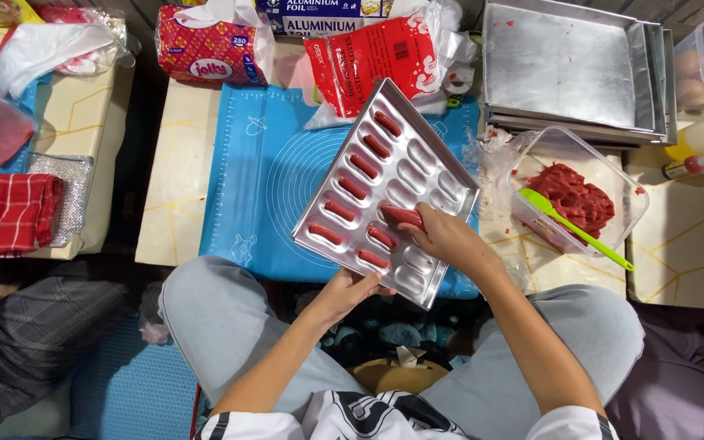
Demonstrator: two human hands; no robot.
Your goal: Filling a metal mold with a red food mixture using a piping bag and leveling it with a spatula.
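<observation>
The right hand (442, 236) pinches a red dough finger (402, 216) lying lengthwise over a cavity in the middle of the metal mould tray (437, 175), while the left hand (350, 292) clasps the tray's near edge, tilting it above the blue mat (258, 179).

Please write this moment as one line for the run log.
left hand: holds near edge of metal mould tray | right hand: presses red dough piece into a cavity | dough tub: right of tray
</observation>
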